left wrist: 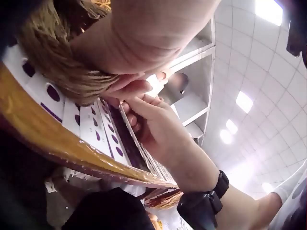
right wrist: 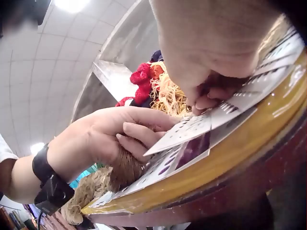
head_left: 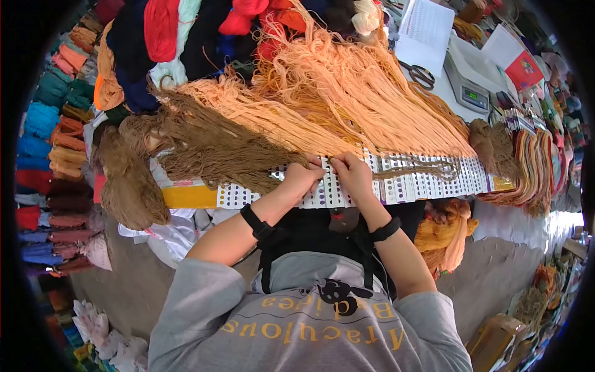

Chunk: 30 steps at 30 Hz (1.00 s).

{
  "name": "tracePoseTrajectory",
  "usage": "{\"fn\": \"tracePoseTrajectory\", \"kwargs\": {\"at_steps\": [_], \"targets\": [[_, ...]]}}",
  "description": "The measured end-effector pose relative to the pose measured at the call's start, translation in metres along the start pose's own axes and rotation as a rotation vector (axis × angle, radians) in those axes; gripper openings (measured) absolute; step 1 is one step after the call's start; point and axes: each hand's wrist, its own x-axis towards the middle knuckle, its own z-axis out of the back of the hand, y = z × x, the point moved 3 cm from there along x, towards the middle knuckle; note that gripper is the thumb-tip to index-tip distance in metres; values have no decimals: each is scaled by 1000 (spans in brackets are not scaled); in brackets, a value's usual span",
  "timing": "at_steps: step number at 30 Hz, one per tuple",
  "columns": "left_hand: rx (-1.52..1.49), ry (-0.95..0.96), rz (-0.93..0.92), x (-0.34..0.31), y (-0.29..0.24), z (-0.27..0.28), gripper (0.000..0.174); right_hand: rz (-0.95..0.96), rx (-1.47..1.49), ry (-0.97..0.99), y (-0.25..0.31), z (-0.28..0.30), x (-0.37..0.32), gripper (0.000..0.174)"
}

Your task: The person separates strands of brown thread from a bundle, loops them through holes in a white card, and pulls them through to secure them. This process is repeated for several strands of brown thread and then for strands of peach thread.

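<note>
My left hand (head_left: pixel 302 178) has its fingers curled at a lifted white punched card (right wrist: pixel 184 132), with brown yarn (left wrist: pixel 72 72) bunched under them. That yarn belongs to a long brown skein (head_left: pixel 217 146) stretching off to the left. Close by on the right, my right hand (head_left: pixel 354 178) pinches the card's far end between thumb and bent fingers. In the right wrist view the card stands tilted above the other cards, one with a purple patch (right wrist: pixel 194 151). A few brown strands (head_left: pixel 421 168) run across the cards to the right. Part of the left fingertips is hidden.
Rows of punched cards (head_left: pixel 446 183) line the table's yellow front edge (head_left: pixel 189 197). Behind them spreads peach yarn (head_left: pixel 347 87). Another brown skein (head_left: pixel 127 180) hangs over the left edge. Scissors (head_left: pixel 418 75) and a digital scale (head_left: pixel 468 80) sit at the back right.
</note>
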Motion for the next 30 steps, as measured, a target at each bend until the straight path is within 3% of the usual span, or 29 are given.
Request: {"fn": "tracePoseTrajectory", "kwargs": {"at_steps": [3,10,12,14,17,18,21,25,26,27,28,29,30], "targets": [[-11,-48,49,-3,-8,0,18,48,-128,-32,4,-1,-1,19],[62,21,56,14,-8,2,11,-37,-14,211,-3,0,15,24],[229,29,13,17,-10,4,11,-65,2,268,-4,1,20,25],[454,-65,-12,14,-12,11,13,-50,-125,203,5,1,14,24],[460,-134,-145,8,-28,32,13,-13,-218,123,11,4,7,24],[195,-74,-119,6,-25,35,18,-6,-230,106,12,3,6,24],[154,-43,-4,1,-28,33,23,26,-260,77,12,-5,5,25],[568,-65,-141,13,-22,35,21,43,-308,45,13,-5,2,25],[340,-46,-99,17,-18,39,20,50,-327,45,14,-5,1,24],[29,52,115,7,-35,42,18,51,-344,45,15,-7,0,24],[-269,149,179,5,-48,52,17,60,-342,36,16,-7,-2,23],[-358,263,201,-2,-74,62,16,59,-351,18,17,-7,-3,22],[-352,261,59,-14,-104,68,18,58,-361,2,18,-6,-4,22]]}}
